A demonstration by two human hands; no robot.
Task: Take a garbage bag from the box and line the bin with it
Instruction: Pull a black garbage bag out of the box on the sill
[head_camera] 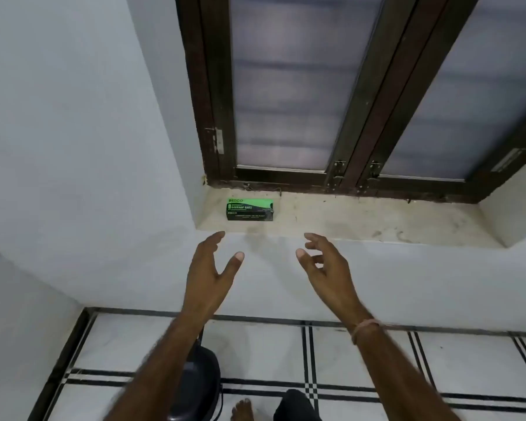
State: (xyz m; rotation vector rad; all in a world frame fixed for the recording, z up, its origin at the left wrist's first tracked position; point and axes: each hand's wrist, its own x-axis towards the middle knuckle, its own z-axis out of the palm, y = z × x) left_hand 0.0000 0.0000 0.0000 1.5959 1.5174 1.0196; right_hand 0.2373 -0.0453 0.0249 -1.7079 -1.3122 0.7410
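A green and black garbage bag box point(249, 209) lies on the stone window sill point(362, 220), near its left end. Below the sill, in front of the white wall, my left hand point(208, 276) is raised with fingers spread and holds nothing. My right hand point(327, 267) is level with it, a little to the right, fingers loosely curled and empty. Both hands are short of the box and apart from it. A black round bin point(199, 387) stands on the floor under my left forearm, mostly hidden by the arm.
A dark wooden window frame point(356, 123) with frosted panes rises behind the sill. White walls close in at left. The floor point(438, 369) has white tiles with black lines. My bare foot point(243, 410) and a dark trouser leg show at the bottom.
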